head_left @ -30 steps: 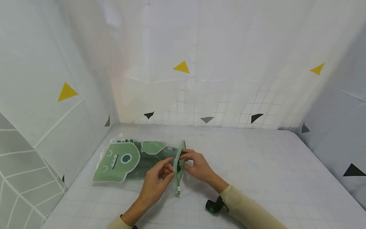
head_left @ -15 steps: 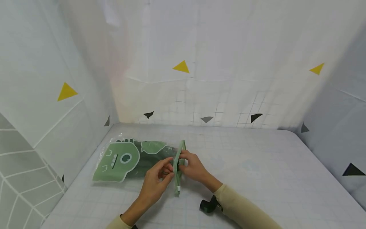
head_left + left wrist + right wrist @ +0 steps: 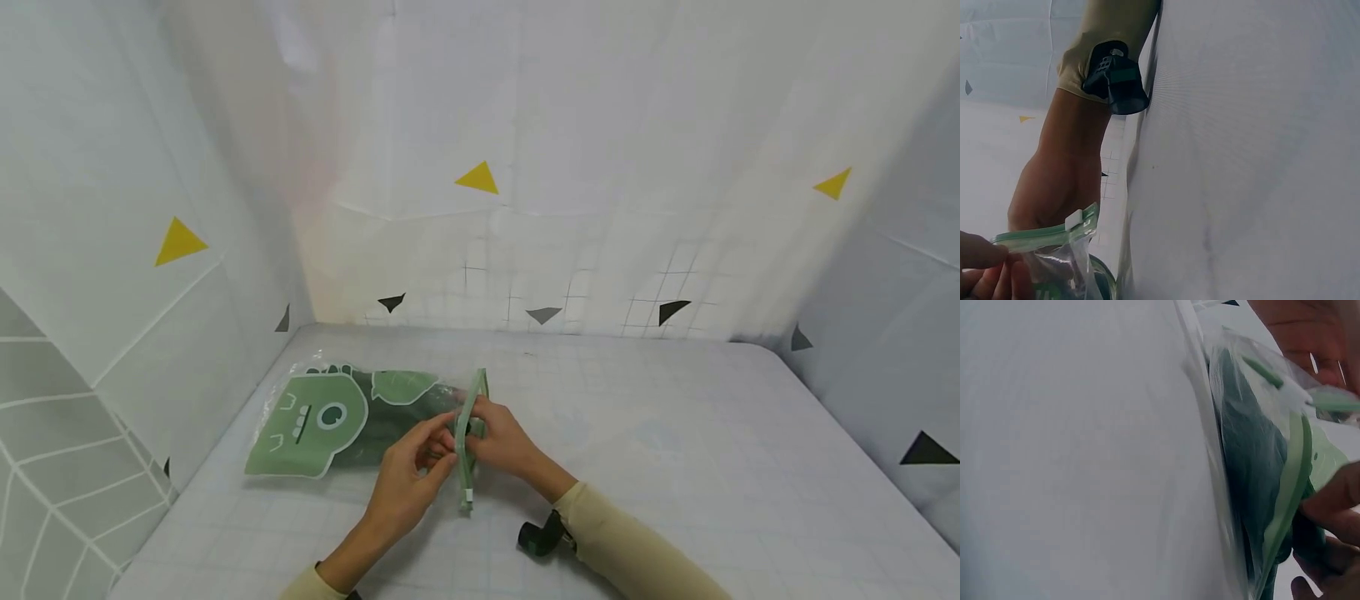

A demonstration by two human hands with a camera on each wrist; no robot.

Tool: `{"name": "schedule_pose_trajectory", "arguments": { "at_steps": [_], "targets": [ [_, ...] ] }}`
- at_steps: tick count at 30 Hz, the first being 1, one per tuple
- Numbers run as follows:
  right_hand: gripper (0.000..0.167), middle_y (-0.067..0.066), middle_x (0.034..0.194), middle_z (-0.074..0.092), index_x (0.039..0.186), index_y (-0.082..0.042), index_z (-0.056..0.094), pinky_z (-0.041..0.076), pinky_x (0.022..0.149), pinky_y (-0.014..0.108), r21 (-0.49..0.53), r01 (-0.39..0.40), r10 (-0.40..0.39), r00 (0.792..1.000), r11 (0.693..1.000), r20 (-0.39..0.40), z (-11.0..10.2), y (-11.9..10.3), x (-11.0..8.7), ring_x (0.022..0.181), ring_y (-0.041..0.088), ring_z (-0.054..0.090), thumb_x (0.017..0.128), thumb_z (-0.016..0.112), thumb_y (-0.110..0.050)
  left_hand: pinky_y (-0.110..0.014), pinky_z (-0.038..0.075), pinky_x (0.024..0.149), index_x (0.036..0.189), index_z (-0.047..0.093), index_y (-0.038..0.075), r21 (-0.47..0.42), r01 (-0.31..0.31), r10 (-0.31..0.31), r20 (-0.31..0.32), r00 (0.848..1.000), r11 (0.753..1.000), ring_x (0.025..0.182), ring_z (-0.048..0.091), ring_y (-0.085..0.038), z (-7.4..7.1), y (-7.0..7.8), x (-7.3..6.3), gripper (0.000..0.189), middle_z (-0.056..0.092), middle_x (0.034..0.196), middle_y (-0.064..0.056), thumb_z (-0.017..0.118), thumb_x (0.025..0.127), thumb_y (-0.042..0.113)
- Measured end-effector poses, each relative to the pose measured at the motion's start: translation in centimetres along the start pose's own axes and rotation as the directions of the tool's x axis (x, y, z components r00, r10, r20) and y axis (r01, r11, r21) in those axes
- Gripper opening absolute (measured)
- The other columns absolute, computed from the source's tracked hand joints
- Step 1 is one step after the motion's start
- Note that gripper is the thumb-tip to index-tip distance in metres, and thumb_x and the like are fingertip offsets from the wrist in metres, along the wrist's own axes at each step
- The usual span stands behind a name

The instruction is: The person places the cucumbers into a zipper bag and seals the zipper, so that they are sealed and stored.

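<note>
A clear zip bag [image 3: 315, 425] printed with a green one-eyed dinosaur lies on its side at the table's left, its green-edged mouth facing right. Its white slider [image 3: 468, 495] sits at the near end of the zip. My left hand [image 3: 405, 475] pinches the mouth's left edge between thumb and fingers. My right hand [image 3: 510, 437] reaches into the mouth from the right, fingertips partly hidden behind the green edge. In the right wrist view, its fingers grip a rounded dark green item [image 3: 1308, 540] at the opening; its kind cannot be made out. More dark green fills the bag behind it.
The white, faintly gridded table [image 3: 712, 433] meets a white sheet wall [image 3: 600, 125] with yellow and black triangles at the back. Sheets also stand at left and right. A black wrist camera [image 3: 540, 537] hangs under my right sleeve, close over the table.
My right hand has moved left, its fingers going further into the bag's mouth along with the dark green item. The left hand and the bag stay almost where they were.
</note>
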State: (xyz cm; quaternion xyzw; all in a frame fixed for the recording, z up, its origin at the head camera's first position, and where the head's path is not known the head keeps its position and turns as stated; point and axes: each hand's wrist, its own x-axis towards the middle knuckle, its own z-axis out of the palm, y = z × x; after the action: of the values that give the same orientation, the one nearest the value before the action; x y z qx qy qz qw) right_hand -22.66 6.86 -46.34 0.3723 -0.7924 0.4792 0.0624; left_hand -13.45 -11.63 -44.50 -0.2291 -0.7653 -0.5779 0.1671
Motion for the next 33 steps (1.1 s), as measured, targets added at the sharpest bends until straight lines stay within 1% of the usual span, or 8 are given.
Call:
{"name": "schedule_pose_trajectory", "arguments": {
  "at_steps": [4,6,12,17,20,25,29,33],
  "targets": [
    [0.047,0.014,0.150,0.054,0.126,-0.002,0.072,0.044,0.109,0.054,-0.010,-0.007,0.008,0.998,1.000,0.066,-0.6,0.3,-0.3,0.139,0.034,0.048,0.080,0.067,0.010,-0.031,0.059,0.073,0.141,0.062,0.003,0.001,-0.009,0.009,-0.001,1.000,1.000,0.091,0.068,-0.023,-0.1,0.0,0.0,0.052,0.066,0.103,-0.003,0.075,0.092,-0.006],
    [0.051,0.011,0.149,0.055,0.128,-0.005,0.072,0.044,0.109,0.054,-0.030,0.000,0.002,0.997,1.000,0.074,-1.1,0.4,-0.6,0.140,0.031,0.048,0.080,0.068,0.009,-0.031,0.060,0.073,0.141,0.061,0.003,0.006,-0.012,0.012,-0.001,1.000,1.000,0.091,0.068,-0.023,-0.1,0.0,0.0,0.052,0.066,0.104,-0.003,0.075,0.092,-0.007],
    [0.049,0.018,0.150,0.053,0.132,-0.002,0.069,0.044,0.108,0.057,-0.110,0.029,-0.020,0.996,0.994,0.082,-2.5,0.6,-1.8,0.140,0.037,0.047,0.085,0.069,0.009,-0.031,0.060,0.074,0.141,0.061,0.003,0.006,-0.019,0.019,-0.003,1.000,1.000,0.091,0.068,-0.022,-0.3,0.1,0.0,0.053,0.066,0.104,-0.003,0.075,0.092,-0.007],
    [0.057,0.023,0.148,0.053,0.137,0.005,0.062,0.043,0.110,0.055,-0.133,0.073,-0.056,0.990,0.988,0.126,-2.3,0.9,-2.0,0.139,0.040,0.047,0.081,0.067,0.008,-0.030,0.060,0.073,0.141,0.061,0.003,0.000,-0.016,0.016,-0.006,1.000,1.000,0.090,0.067,-0.022,-0.2,0.0,0.0,0.053,0.066,0.103,-0.003,0.075,0.091,-0.009],
    [0.060,0.022,0.149,0.052,0.140,0.005,0.059,0.040,0.113,0.054,-0.129,0.073,-0.055,0.989,0.989,0.138,-1.9,1.0,-1.9,0.142,0.039,0.044,0.081,0.068,0.007,-0.030,0.060,0.073,0.141,0.061,0.002,-0.003,-0.007,0.007,-0.003,1.000,1.000,0.090,0.067,-0.022,-0.2,0.0,0.0,0.054,0.066,0.103,-0.003,0.075,0.090,-0.011],
    [0.060,0.021,0.150,0.051,0.141,0.004,0.058,0.038,0.114,0.054,-0.164,0.075,-0.047,0.985,0.984,0.168,-2.1,0.7,-1.7,0.143,0.038,0.042,0.083,0.069,0.005,-0.029,0.059,0.073,0.141,0.061,0.001,0.005,-0.014,0.014,0.007,1.000,1.000,0.090,0.067,-0.023,-0.1,0.0,-0.1,0.054,0.066,0.104,-0.004,0.075,0.090,-0.011],
    [0.050,0.021,0.148,0.053,0.133,0.000,0.064,0.041,0.111,0.058,-0.177,0.041,-0.016,0.990,0.983,0.137,-3.0,0.6,-2.1,0.140,0.040,0.045,0.084,0.068,0.008,-0.031,0.060,0.074,0.141,0.060,0.001,0.009,-0.011,0.011,0.030,0.999,1.000,0.091,0.068,-0.023,-0.1,-0.1,-0.1,0.055,0.066,0.105,-0.005,0.075,0.090,-0.011],
    [0.041,0.018,0.144,0.059,0.122,-0.003,0.069,0.044,0.107,0.060,-0.158,-0.032,0.040,0.998,0.987,0.047,-4.1,0.7,-2.5,0.135,0.038,0.052,0.085,0.064,0.013,-0.032,0.060,0.075,0.142,0.060,0.002,0.015,0.011,-0.012,0.053,0.998,1.000,0.093,0.068,-0.023,0.0,-0.1,-0.2,0.054,0.066,0.106,-0.005,0.074,0.091,-0.009]
  ]
}}
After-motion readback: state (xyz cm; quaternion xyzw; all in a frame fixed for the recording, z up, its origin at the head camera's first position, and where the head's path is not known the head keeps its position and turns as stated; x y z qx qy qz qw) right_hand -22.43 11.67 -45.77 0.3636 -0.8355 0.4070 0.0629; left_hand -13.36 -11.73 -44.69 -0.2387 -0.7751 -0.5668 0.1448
